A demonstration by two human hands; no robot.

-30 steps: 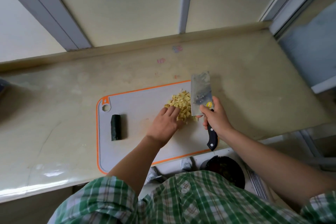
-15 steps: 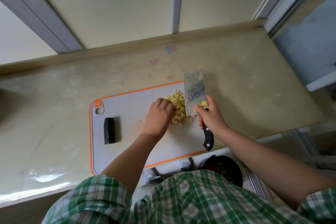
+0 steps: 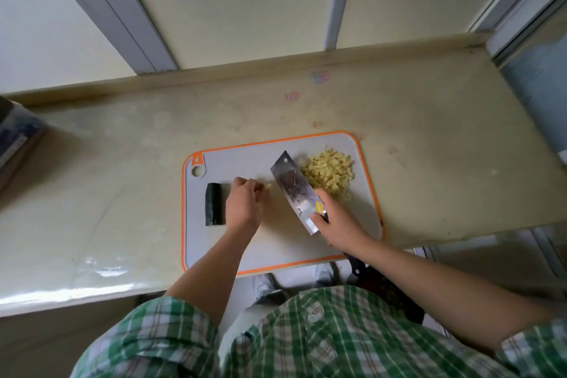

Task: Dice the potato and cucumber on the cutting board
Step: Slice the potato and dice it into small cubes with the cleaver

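A grey cutting board (image 3: 233, 163) with an orange rim lies on the counter. A heap of diced potato (image 3: 329, 173) sits at its far right corner. A dark green cucumber piece (image 3: 214, 205) lies at the board's left side. My left hand (image 3: 244, 205) is just right of the cucumber, fingers curled around a small bit of potato at its tips. My right hand (image 3: 336, 224) grips the cleaver (image 3: 294, 190), whose blade lies tilted between my left hand and the potato heap.
The pale counter (image 3: 122, 163) ends at a wall ledge behind and drops off at the right. A dark object (image 3: 15, 135) sits at the far left edge. The board's near edge overhangs the counter front, with the floor and shoes below.
My left hand has left the potato heap and moved left toward the cucumber. The cleaver has swung from beside the heap to its left, blade tilted. The camera view has shifted.
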